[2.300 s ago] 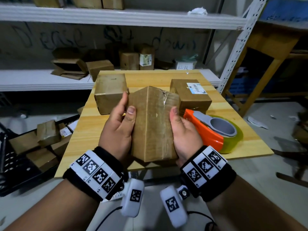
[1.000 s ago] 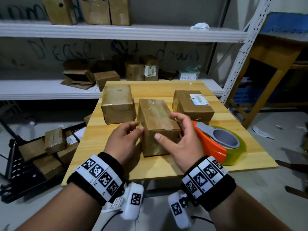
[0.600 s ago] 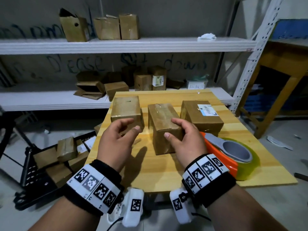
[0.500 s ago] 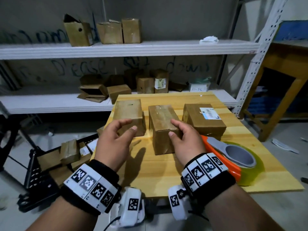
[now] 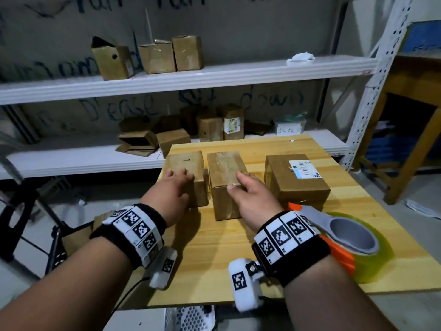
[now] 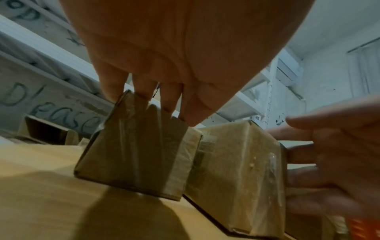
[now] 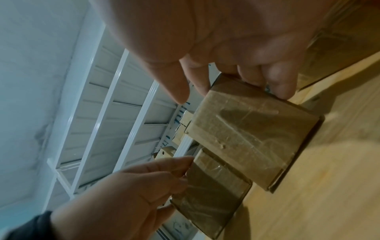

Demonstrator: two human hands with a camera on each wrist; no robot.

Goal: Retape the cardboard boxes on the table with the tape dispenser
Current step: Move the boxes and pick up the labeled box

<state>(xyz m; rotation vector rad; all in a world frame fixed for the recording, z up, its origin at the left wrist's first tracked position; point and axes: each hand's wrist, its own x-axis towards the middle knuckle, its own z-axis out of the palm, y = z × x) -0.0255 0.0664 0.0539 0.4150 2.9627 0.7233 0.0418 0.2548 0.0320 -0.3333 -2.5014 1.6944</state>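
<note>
While the right grip holds the middle box, thumb on its top edge and fingers down its right side, the left grip has its fingers curled over the top of the left box. Both boxes are sitting on the table. Half a second back that left grip was just hovering short of its box, now it's landed, and the tape dispenser sits untouched by the table's near right corner.

At 4 o'clock the right wristband hid the front of the tape dispenser; print on the labelled box was unreadably small.
</note>
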